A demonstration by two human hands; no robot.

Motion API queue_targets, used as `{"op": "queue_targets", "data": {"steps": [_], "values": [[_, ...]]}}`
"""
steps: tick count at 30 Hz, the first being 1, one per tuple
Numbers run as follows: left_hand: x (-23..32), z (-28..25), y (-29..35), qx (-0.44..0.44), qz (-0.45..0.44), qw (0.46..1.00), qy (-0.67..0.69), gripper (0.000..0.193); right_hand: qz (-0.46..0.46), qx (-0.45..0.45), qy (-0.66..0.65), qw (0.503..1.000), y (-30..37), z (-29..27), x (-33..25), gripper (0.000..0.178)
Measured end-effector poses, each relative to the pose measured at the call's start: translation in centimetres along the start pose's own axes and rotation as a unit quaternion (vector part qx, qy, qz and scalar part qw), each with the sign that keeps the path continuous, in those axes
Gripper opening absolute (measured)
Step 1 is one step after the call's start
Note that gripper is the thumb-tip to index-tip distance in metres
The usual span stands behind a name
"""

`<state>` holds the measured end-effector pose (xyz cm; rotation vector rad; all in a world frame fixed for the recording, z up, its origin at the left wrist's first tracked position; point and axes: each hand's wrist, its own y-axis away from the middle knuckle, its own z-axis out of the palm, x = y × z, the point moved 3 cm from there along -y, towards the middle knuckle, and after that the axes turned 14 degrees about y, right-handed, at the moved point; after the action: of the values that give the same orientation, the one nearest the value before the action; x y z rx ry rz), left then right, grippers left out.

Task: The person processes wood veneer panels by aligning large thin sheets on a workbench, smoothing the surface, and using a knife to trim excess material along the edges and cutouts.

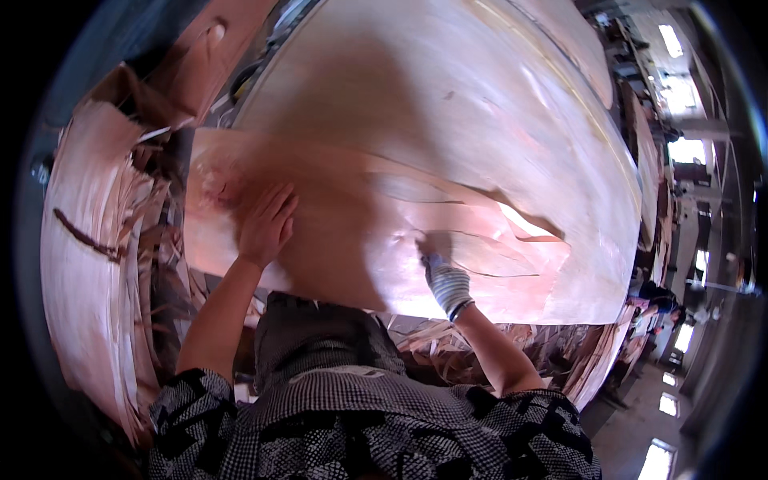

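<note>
A thin, pinkish wood veneer sheet (320,208) lies across the near side of a larger pale veneer surface (496,104). My left hand (270,224) is bare and rests flat on the sheet's left part, fingers stretched out. In a striped, pale work glove, my right hand (446,280) bears on the sheet right of its middle. Its fingers are drawn together, and a small dark shape shows at their tips, too blurred to name. Long splits run through the veneer beyond this hand, and a raised, torn flap (528,224) stands at the far right edge.
A curved stack of veneer sheets (92,264) stands at the left, with ragged strips along it. Torn veneer scraps (436,344) lie below the work surface, close to my body. Far right, a person (660,300) is in the hall beside more stacks.
</note>
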<state>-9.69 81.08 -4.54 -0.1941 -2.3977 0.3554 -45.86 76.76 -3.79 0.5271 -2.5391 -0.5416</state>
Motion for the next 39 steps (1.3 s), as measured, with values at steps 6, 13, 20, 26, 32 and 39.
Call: {"op": "queue_targets", "data": {"steps": [6, 13, 20, 26, 32, 39], "values": [[0.2, -0.3, 0.3, 0.002, 0.002, 1.0, -0.015, 0.033, 0.072, 0.286, -0.201, 0.934, -5.1, -4.4, 12.9, 0.035], [0.0, -0.1, 0.6, 0.007, 0.006, 0.999, -0.033, 0.032, 0.165, 0.205, -0.084, 0.961, -4.1, -4.4, 14.8, 0.02], [-0.8, 0.5, 0.9, -0.061, 0.012, 0.992, -0.106, 0.036, 0.219, 0.468, -0.116, 0.848, 14.8, -4.7, 9.7, 0.021], [-1.2, 0.1, -0.1, -0.106, 0.036, 0.993, -0.041, 0.053, 0.387, 0.461, -0.238, 0.762, 24.6, -3.5, 3.3, 0.017], [1.6, -3.2, -0.7, -0.151, 0.115, 0.977, -0.095, 0.065, 0.479, 0.469, -0.274, 0.69, 29.0, -5.3, 0.1, 0.015], [4.2, -8.9, 4.6, -0.324, -0.129, 0.932, 0.1, 0.051, 0.429, 0.605, -0.185, 0.645, 31.0, -9.8, 1.8, 0.019]]}}
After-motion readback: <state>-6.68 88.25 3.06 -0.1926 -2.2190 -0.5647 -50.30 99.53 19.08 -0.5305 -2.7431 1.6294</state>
